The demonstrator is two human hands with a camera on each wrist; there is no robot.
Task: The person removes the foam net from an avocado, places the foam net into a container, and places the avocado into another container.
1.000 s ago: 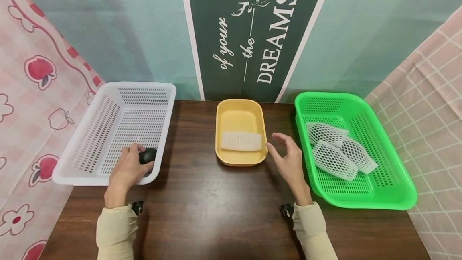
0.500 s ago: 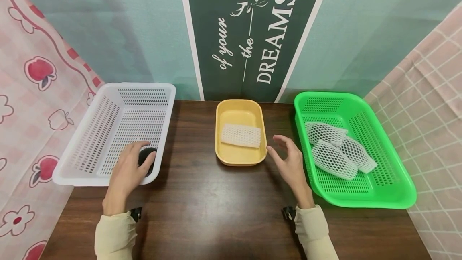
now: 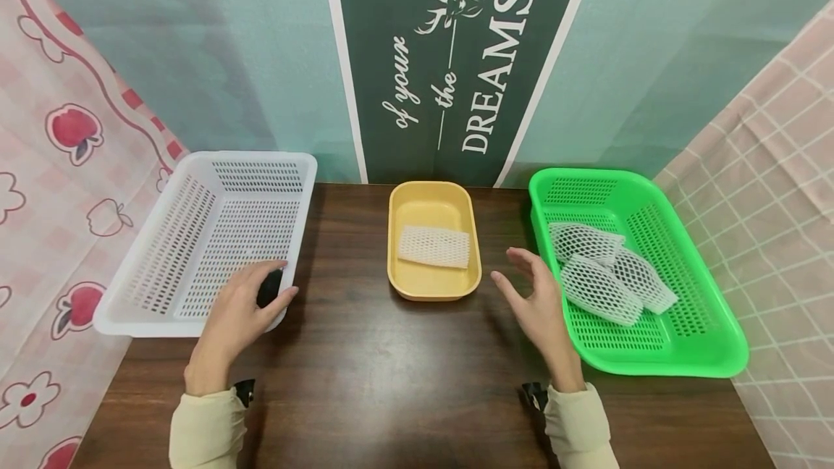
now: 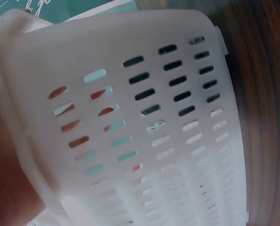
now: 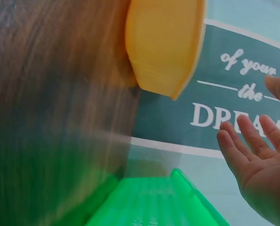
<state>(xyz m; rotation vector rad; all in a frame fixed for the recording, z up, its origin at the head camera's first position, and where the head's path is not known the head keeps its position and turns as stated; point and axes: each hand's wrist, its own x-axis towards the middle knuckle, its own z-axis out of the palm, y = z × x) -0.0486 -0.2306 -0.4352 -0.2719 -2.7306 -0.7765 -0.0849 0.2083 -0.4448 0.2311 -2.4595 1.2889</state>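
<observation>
My left hand (image 3: 237, 308) reaches over the near right corner of the white plastic basket (image 3: 140, 237). A smooth black rounded object (image 3: 268, 288) lies inside, between its spread thumb and fingers; its kind is unclear. In the left wrist view, the dark object (image 4: 144, 94) shows through the basket's slots, low against the wall. Over the table between the yellow tray (image 3: 433, 292) and the green basket (image 3: 700, 324), my right hand (image 3: 541, 302) holds nothing, its fingers parted. A white foam net sleeve (image 3: 434, 247) lies flat in the yellow tray.
Several foam net sleeves (image 3: 602, 289), some with dark things inside, lie in the green basket at right. Brown wooden table (image 3: 384, 375) runs between the containers. A printed cloth (image 3: 260, 56) hangs behind, with pink cloths (image 3: 775, 187) at the sides.
The left hand has shifted right, and its thumb has spread out over the basket rim. The foam net has moved slightly back in the tray. The right hand has drawn away from the tray, rightward.
</observation>
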